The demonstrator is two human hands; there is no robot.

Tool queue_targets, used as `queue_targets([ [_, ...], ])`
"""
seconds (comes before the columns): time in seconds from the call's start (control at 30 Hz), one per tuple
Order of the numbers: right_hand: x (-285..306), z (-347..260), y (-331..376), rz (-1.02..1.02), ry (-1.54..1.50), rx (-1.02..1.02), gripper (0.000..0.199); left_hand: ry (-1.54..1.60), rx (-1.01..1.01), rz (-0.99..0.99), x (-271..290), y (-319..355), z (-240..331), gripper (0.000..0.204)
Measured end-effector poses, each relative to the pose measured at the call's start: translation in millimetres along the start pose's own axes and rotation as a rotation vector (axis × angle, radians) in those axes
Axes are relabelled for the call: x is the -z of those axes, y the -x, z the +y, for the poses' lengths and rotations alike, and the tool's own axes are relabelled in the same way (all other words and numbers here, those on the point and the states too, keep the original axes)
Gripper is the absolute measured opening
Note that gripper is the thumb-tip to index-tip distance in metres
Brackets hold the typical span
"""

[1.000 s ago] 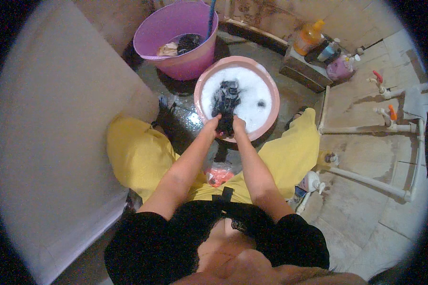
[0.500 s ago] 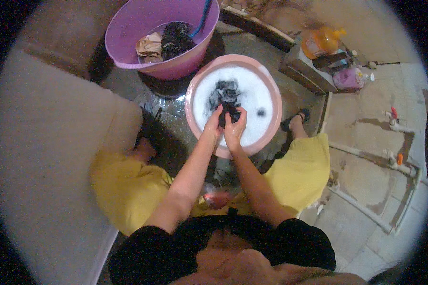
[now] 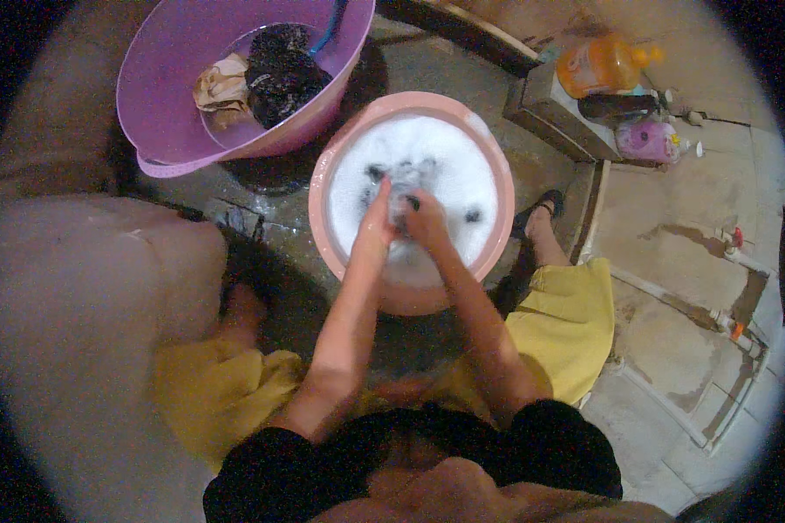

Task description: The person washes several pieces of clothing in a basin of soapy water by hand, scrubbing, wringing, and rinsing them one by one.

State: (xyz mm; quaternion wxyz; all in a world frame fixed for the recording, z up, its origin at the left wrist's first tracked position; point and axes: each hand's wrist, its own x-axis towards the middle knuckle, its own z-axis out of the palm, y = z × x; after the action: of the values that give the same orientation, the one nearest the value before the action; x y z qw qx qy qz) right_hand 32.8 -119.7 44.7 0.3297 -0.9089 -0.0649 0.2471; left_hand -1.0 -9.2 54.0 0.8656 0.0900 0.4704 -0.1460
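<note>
A dark wet cloth [image 3: 404, 187], mostly buried in suds, is clutched by both the left hand [image 3: 377, 225] and right hand [image 3: 427, 222] inside the round pink plastic basin [image 3: 490, 253] of white foam. Further back, a purple plastic tub [image 3: 170, 52] is loaded with crumpled clothes. Off right, an orange squat bottle [image 3: 597, 65] and pink bottle [image 3: 645, 139] are parked on a ledge.

Smooth, glossy plastic forms the pink basin [image 3: 331, 166], filled with matt white foam [image 3: 436, 148] around dark wet cloth [image 3: 403, 179], and the purple tub [image 3: 166, 52] holding damp, crumpled cloth [image 3: 279, 74]. The floor [image 3: 672, 253] is rough, matt concrete, wet and shiny near the basins; the orange bottle [image 3: 597, 65] is glossy plastic.
</note>
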Motion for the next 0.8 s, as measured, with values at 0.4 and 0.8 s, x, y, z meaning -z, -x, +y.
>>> queue_targets([
  [0.4, 11.8, -12.3, 25.8, 0.491, -0.113, 0.12, 0.026, -0.053, -0.255, -0.191, -34.5, 22.3, -48.0, 0.027],
  [0.8, -24.2, 0.2, 34.8, 0.424, 0.11, 0.294, 0.023, -0.345, -0.635, -0.408, 33.9, -15.5, -48.5, 0.039],
])
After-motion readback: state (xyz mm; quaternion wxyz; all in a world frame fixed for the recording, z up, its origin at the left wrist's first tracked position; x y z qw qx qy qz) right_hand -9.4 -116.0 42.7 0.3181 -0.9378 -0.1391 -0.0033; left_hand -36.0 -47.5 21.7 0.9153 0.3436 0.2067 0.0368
